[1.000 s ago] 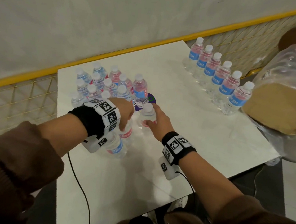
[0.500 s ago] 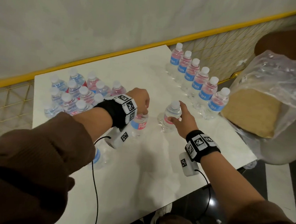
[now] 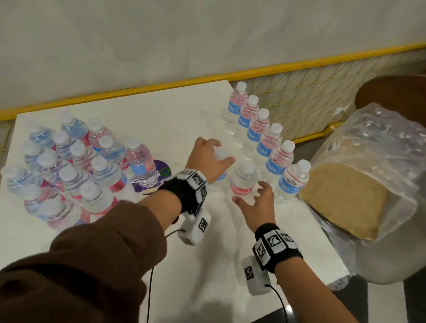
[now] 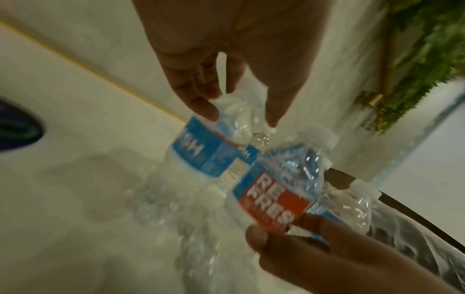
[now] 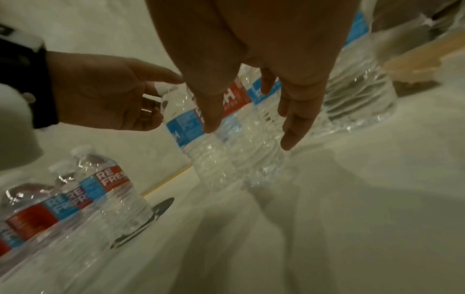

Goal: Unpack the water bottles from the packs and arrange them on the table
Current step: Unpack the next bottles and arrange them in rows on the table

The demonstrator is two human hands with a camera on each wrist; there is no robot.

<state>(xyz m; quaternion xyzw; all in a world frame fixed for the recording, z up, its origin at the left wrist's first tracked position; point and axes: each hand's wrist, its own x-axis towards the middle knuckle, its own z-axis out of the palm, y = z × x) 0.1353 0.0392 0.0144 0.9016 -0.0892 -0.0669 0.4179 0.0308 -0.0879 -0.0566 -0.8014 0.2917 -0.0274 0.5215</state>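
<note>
Small clear water bottles with blue and red labels stand on the white table (image 3: 138,117). My left hand (image 3: 208,158) pinches the neck of one water bottle (image 3: 220,153) from above; the left wrist view shows finger and thumb on that bottle (image 4: 201,159). My right hand (image 3: 253,199) is spread with straight fingers just in front of a red-labelled bottle (image 3: 242,183), which stands free beside the near end of a row of several bottles (image 3: 263,142). Several more bottles (image 3: 76,163) are clustered at the table's left.
A purple disc (image 3: 163,171) lies beside the cluster. Crumpled clear plastic wrap with a cardboard sheet (image 3: 361,180) sits on a chair off the table's right edge. A yellow rail and mesh (image 3: 293,72) run behind the table. Bare tabletop (image 3: 208,278) lies near me.
Both hands carried a bottle rightwards to the row. The right hand set its bottle down by the row's near end and let go; the left hand still holds its bottle.
</note>
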